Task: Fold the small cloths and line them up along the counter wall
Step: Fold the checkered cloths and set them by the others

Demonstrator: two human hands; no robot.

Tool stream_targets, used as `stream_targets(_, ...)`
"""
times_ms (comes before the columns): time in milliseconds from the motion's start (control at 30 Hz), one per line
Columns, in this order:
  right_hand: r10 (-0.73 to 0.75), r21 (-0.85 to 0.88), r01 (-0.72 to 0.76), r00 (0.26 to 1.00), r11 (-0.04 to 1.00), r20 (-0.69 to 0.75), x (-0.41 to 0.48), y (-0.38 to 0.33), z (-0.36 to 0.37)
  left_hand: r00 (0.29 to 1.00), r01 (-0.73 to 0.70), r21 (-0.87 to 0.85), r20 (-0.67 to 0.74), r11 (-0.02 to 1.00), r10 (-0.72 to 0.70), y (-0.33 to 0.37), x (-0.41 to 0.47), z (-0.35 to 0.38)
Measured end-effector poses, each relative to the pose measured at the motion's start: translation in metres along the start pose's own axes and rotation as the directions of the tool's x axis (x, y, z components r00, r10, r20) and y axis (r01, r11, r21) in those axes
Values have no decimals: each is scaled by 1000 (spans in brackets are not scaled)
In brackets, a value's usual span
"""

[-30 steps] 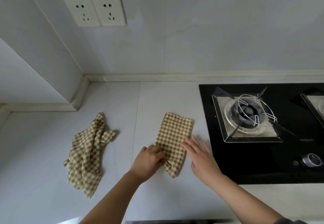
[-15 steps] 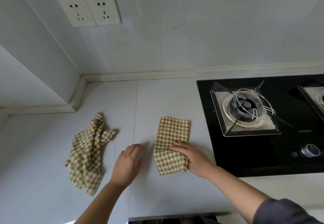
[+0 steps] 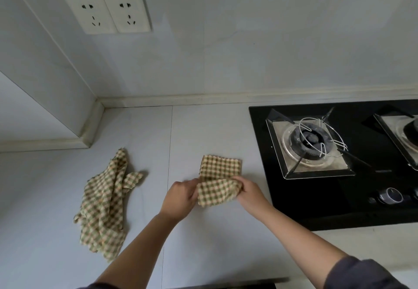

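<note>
Green-and-beige checked small cloth at 9 o'clock of black gas hob on white counter; left hand, right hand grips pinch near edge. Carry toward 12 o'clock, match corners, flatten.

Dim, soft, cool-grey light spreads evenly over the bench. A faint shadow edges the right side of the crumpled cloth, left of the left hand, so light arrives from the left. A thin shadow lies under the folded cloth gripped by both it and the right hand. The glossy hob right of the hands shows dull reflections. Straight lines bow toward the frame edges
</note>
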State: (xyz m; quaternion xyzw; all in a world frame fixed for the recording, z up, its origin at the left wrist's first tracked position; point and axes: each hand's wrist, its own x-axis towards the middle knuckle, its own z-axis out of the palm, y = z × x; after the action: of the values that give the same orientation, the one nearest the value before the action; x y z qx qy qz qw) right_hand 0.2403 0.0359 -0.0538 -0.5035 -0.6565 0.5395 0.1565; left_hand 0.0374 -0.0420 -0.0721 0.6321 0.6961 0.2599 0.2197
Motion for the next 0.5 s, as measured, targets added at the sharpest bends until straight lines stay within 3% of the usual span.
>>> stream_targets(100, 186, -87, -204, 966, 975, -177, 17, -6, 0, 978, 192, 84, 65, 978, -197, 21, 20, -8)
stream_targets(233, 362, -43, -381, 905, 924, -224, 31, -9, 2, 917, 347, 324, 79, 880, -390, 37, 47, -3)
stream_targets(500, 412, -91, -447, 873, 890, -261, 30, -16, 4, 900, 373, 445, 38, 814, -434, 42, 55, 7)
